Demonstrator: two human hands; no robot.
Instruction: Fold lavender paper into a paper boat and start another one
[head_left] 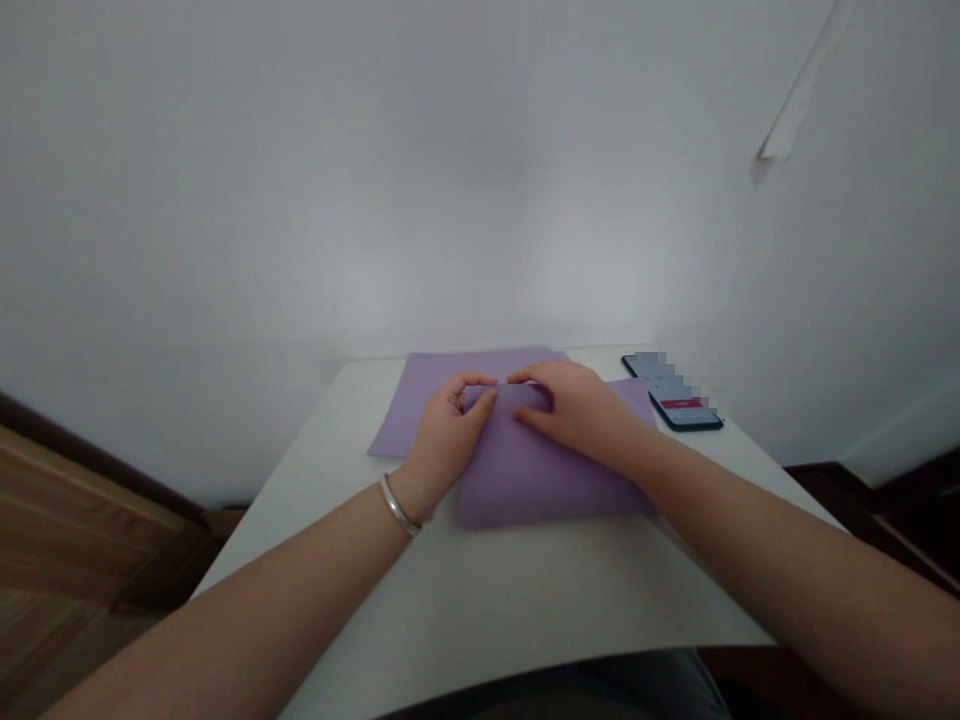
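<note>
A sheet of purple paper (555, 480) is bent over on itself, its rounded fold toward me and its upper edge away from me. My left hand (454, 425), with a silver bracelet at the wrist, pinches the upper left corner of this sheet between thumb and fingers. Close beside it, my right hand (574, 405) grips the same far edge, fingers behind and thumb in front. Another flat stretch of purple paper (409, 400) lies behind and to the left, partly covered by my left hand.
Both arms rest over a white table (360, 590) set against a white wall (480, 180). A phone (679, 405) with a lit screen lies at the table's far right. Wooden furniture (67, 520) stands low on the left.
</note>
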